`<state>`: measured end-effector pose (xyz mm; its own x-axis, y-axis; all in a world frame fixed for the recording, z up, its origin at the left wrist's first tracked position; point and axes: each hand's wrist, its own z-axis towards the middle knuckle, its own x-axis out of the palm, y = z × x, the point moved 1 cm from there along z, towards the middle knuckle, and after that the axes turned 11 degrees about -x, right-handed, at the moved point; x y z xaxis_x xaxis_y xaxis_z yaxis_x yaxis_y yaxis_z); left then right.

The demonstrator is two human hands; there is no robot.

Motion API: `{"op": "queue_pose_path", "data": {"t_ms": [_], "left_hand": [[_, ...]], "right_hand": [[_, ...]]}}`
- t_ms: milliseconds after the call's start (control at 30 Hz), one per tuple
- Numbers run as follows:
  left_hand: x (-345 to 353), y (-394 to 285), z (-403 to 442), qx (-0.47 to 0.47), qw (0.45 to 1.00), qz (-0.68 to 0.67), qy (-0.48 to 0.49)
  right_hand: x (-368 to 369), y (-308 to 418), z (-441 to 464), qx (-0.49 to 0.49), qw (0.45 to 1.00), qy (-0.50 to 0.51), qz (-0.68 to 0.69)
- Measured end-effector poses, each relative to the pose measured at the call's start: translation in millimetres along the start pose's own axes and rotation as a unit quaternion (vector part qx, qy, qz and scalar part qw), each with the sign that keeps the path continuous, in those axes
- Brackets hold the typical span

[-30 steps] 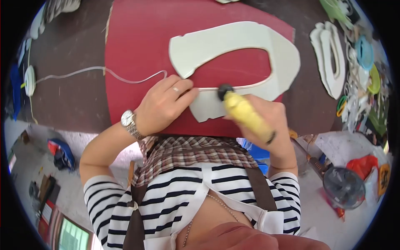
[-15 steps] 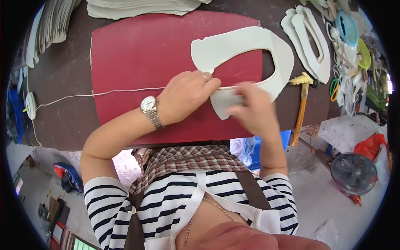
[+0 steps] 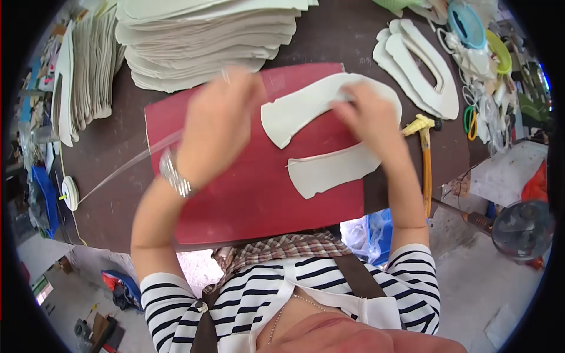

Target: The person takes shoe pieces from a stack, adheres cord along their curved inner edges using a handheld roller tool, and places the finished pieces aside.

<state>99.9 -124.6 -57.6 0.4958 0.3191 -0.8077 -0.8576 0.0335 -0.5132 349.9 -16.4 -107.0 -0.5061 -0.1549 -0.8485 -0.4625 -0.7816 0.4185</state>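
Note:
A white U-shaped flat piece (image 3: 315, 106) lies on a red board (image 3: 259, 194), its two ends pointing left. A thin pale line runs along the inner edge of its lower arm. My right hand (image 3: 374, 115) is over the curved end, fingers curled together. Something small and greyish shows between thumb and fingers, too unclear to name. My left hand (image 3: 218, 123), wearing a watch (image 3: 175, 173), is raised above the board's left part, its fingers smeared by motion. From a white spool (image 3: 69, 193), a blurred thin cord (image 3: 126, 166) runs towards my left hand.
Stacks of white cut pieces (image 3: 206, 44) stand at the back and left (image 3: 88, 76). More ring-like pieces (image 3: 415, 70) lie back right. A hammer (image 3: 426, 159) rests right of the board. Scissors (image 3: 469, 122) and baskets (image 3: 468, 23) are at the far right.
My left hand has lifted off the piece and moved up and left. My right hand has moved from the lower arm to the curved end. The view has shifted, showing more of the stacks.

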Motion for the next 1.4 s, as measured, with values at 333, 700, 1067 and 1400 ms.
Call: {"op": "queue_pose_path", "data": {"t_ms": [333,700,1067,1400], "left_hand": [[9.5,69.4,152.9,0.000,0.950,0.263,-0.171],[-16.3,81.8,113.7,0.154,0.979,0.025,-0.132],[-26.8,81.9,160.5,-0.091,0.986,0.021,-0.136],[-16.8,81.8,168.9,-0.018,0.972,0.232,-0.017]], "right_hand": [[-109.2,-58.0,-0.8,0.272,0.935,-0.075,-0.214],[-84.4,-80.1,-124.1,0.367,0.903,-0.054,-0.218],[-60.4,-92.7,-166.4,0.355,0.921,-0.125,-0.099],[-53.5,1.7,-149.6,0.255,0.944,-0.155,0.139]]}}
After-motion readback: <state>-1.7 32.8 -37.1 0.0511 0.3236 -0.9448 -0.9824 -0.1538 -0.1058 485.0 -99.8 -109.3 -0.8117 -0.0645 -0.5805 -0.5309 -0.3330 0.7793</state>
